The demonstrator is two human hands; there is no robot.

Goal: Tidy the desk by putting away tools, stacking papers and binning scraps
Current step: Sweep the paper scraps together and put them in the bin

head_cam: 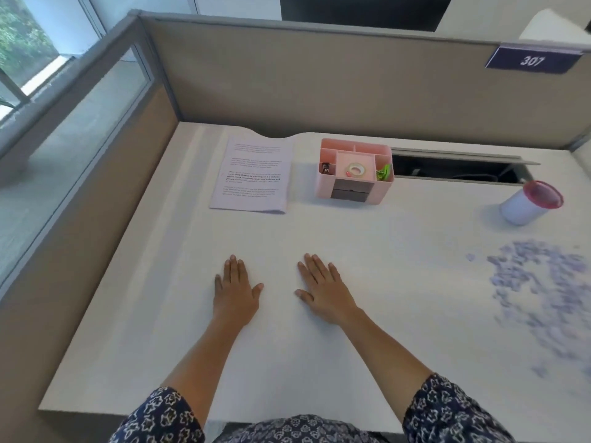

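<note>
Most of the white desk (pixel 319 238) is bare from where I'm watching, so there's plenty of room to sweep across the middle. Partition walls close off the back and left, and the front edge is open right at the person's lap. Biggest mess is the purple paper scraps (pixel 540 289), scattered wide over the right side and running toward the near right edge. That's my worry: one careless swipe and I reckon bits go off the edge or into the open cable slot (pixel 454 169) behind.

The paper stack (pixel 252 175) sits squared up at back left, with the pink organizer (pixel 323 188) just right of it. The left hand (pixel 236 290) and right hand (pixel 326 292) both lie flat mid-desk, fingers straight, holding nothing. The little white bin (pixel 524 207) stands back right, near the scraps but apart. It looks light, so a bump could tip it. Tape (pixel 356 170) and a green clip (pixel 383 173) are in the organizer, so tools look sorted.
</note>
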